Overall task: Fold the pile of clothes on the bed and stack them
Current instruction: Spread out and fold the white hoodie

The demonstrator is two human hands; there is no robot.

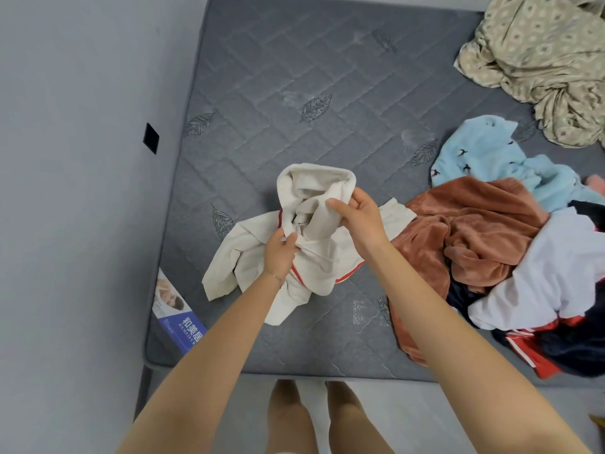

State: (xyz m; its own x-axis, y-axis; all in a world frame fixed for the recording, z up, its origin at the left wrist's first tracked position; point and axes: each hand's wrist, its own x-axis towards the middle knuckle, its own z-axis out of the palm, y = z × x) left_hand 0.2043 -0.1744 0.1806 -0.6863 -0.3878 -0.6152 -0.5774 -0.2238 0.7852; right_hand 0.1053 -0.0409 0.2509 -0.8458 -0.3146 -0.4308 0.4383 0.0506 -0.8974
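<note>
A cream hooded garment with red trim point(314, 257) lies crumpled on the grey quilted mattress point(294, 93), its hood turned up toward the far side. My left hand point(280, 253) grips a bunch of its fabric near the red-edged opening. My right hand point(357, 214) holds the cloth just below the hood, fingers curled round a fold. To the right lies the pile of clothes: a rust-brown fleece point(465, 234), a light blue fleece with small dark prints point(484, 158), a white garment point(556, 270) and a navy and red piece point(556, 348).
A beige patterned sheet point(550, 60) is bunched at the far right corner of the mattress. A grey wall point(82, 158) with a black switch plate point(151, 138) runs along the left. A blue label point(178, 316) sits at the mattress's near left corner. My legs stand at the near edge.
</note>
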